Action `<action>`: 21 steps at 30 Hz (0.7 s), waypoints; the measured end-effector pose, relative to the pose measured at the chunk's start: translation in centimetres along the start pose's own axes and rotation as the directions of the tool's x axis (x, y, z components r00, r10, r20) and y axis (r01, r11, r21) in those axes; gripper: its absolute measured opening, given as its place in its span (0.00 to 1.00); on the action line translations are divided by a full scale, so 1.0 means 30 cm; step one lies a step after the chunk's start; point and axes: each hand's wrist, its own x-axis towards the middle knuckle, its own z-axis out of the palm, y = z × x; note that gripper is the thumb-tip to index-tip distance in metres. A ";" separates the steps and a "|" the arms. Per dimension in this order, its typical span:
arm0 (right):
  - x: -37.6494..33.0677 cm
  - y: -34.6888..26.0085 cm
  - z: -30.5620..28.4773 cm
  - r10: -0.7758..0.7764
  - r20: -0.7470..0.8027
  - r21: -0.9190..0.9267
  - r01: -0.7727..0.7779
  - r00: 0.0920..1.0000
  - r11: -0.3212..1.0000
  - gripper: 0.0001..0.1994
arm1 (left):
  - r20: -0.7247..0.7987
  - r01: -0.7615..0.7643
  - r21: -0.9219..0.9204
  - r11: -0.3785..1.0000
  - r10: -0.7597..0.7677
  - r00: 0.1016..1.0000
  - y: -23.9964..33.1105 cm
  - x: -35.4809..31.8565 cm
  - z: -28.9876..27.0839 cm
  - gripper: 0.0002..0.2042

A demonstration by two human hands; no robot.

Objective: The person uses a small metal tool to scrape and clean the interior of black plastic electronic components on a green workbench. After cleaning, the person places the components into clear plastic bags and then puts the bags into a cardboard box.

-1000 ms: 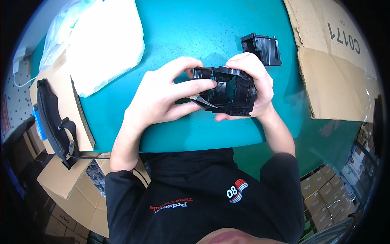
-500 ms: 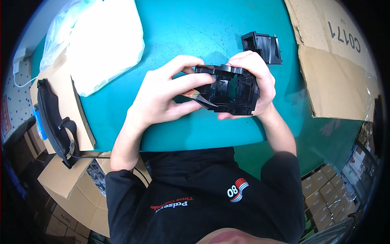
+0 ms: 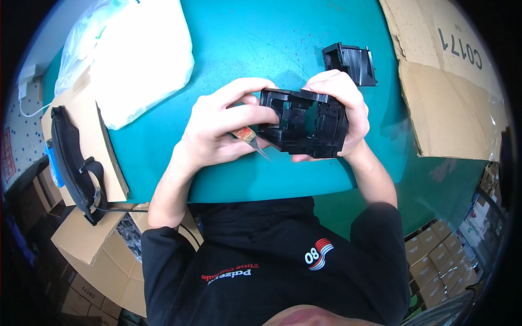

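Both hands on the black plastic housing (image 3: 307,122), held just above the teal tabletop (image 3: 261,38) near its front edge: right hand (image 3: 340,106) wraps its right side, left hand (image 3: 225,127) grips its left edge and also pinches a small blade (image 3: 251,138). Second black part (image 3: 350,62) lies just beyond, white plastic bag (image 3: 141,54) far left, cardboard (image 3: 451,87) right.

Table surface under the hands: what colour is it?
Teal table surface, plain and unpatterned; the head view shows it best.
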 end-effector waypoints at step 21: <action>0.000 0.003 -0.002 0.012 0.062 -0.018 -0.011 0.998 1.000 0.39 | 0.101 0.027 0.264 0.964 -0.055 0.993 0.034 0.014 0.008 0.26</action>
